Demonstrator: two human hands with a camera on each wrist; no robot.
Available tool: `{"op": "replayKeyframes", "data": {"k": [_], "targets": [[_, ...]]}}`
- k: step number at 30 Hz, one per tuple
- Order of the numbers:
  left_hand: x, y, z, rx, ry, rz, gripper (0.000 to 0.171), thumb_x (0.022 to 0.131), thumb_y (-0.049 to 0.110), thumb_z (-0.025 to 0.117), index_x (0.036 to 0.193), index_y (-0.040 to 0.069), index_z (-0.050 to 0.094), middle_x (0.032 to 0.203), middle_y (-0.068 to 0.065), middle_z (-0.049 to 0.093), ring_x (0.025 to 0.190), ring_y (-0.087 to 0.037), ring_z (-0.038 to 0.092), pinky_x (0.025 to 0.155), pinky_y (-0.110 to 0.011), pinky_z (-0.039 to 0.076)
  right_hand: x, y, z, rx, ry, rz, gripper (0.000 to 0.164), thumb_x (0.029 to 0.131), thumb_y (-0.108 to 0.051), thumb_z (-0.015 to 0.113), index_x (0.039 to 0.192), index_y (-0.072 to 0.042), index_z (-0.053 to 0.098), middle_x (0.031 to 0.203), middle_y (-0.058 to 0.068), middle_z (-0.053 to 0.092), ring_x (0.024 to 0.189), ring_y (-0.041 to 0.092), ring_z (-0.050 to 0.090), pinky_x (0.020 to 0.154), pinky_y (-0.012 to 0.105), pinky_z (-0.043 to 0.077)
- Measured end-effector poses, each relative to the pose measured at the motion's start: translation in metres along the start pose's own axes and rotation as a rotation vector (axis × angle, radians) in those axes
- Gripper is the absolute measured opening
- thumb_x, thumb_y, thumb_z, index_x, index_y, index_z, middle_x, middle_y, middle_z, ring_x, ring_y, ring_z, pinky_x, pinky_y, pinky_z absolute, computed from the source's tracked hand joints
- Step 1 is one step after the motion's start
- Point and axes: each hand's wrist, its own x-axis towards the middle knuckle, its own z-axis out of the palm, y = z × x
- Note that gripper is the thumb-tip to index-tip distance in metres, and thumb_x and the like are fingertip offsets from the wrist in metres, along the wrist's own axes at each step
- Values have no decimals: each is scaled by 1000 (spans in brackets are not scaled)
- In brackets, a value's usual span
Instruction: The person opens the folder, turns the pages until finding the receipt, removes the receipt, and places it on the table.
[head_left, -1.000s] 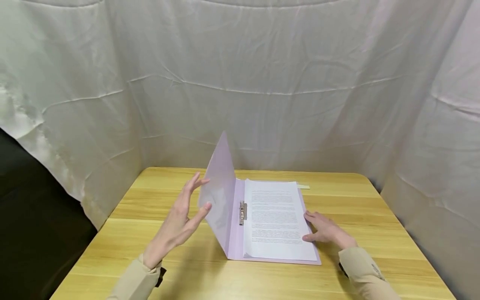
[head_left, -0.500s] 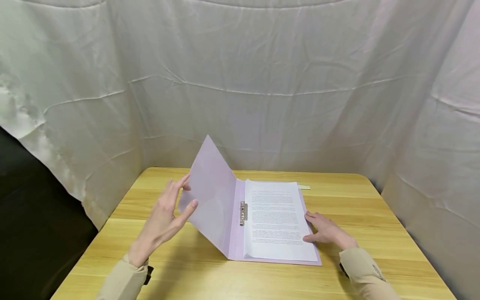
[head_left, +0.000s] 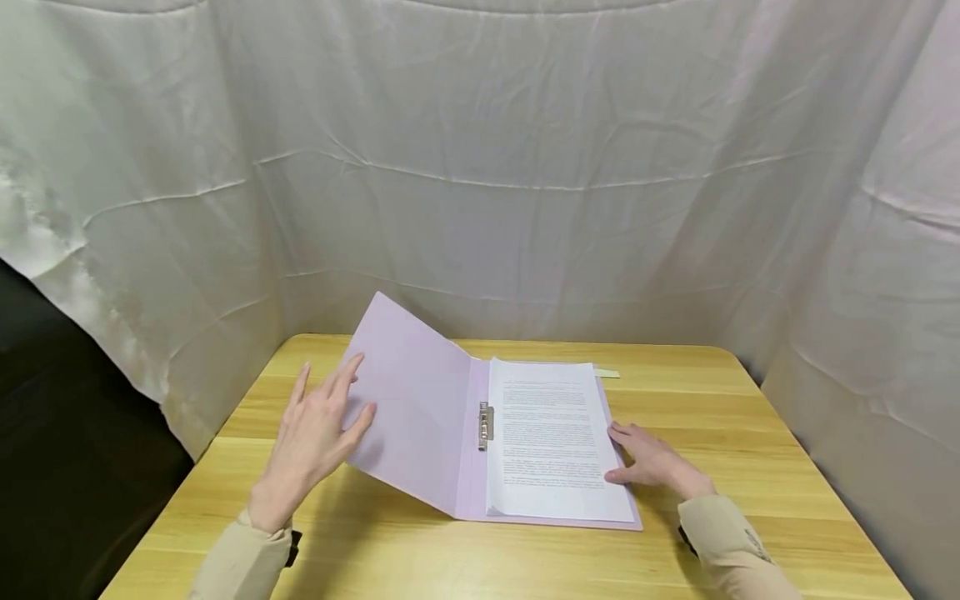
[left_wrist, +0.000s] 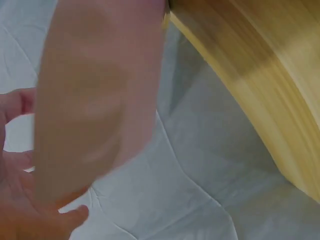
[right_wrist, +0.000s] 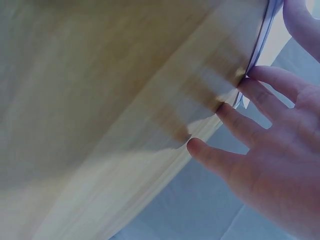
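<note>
A light purple folder (head_left: 408, 408) lies spread on the table in the head view, its left cover tilted up off the wood. Printed sheets (head_left: 555, 442) rest on its right side, beside a metal clip (head_left: 483, 425) at the spine. At the cover's left edge is my left hand (head_left: 307, 433), fingers spread and loosely bent, thumb on the inner side. The left wrist view shows the cover (left_wrist: 95, 95) hiding part of that hand. My right hand (head_left: 656, 462) touches the folder's right edge, thumb by the sheets; in the right wrist view its fingertips (right_wrist: 195, 146) meet the tabletop.
A wooden table (head_left: 735, 417) carries the folder. A small pale strip (head_left: 607, 373) sticks out near the folder's top right corner. Grey-white curtains (head_left: 525, 183) hang behind and at both sides, with a dark area (head_left: 67, 442) at the lower left.
The left cover has swung leftward and down from nearly upright to a lower tilt. My left hand has moved left along with it. My right hand has stayed in place.
</note>
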Motion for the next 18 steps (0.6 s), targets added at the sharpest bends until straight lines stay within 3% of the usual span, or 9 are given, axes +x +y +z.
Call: {"op": "replayKeyframes", "data": {"k": [4,9,14,18], "targets": [[-1,0,7,34,-97,-80,69,92,28,68,151,4,41,134,-22,65,103,-42,71,124,-60,22,0,0,0,8,5,1,89,83,-38,81,147,9,42,156,32,36,143,59,29,115,72,27],[-1,-2,22,23,-231,-157,74,93,30,67,154,2,34,135,-29,61,116,-47,64,119,-65,30,-2,0,-1,5,2,-2,89,83,-39,80,147,10,41,156,33,36,143,59,28,116,72,26],[1,-3,39,-109,-423,-250,81,96,30,65,158,1,23,150,-34,44,127,-58,51,107,-73,39,-2,0,-2,2,4,2,90,83,-39,80,147,11,41,155,34,36,143,59,29,116,72,27],[1,-8,52,-204,-524,-299,84,97,30,63,160,1,15,161,-31,28,143,-54,36,110,-74,34,0,-1,1,-17,14,-12,90,83,-41,80,146,11,42,155,34,37,142,57,32,115,70,29]]}}
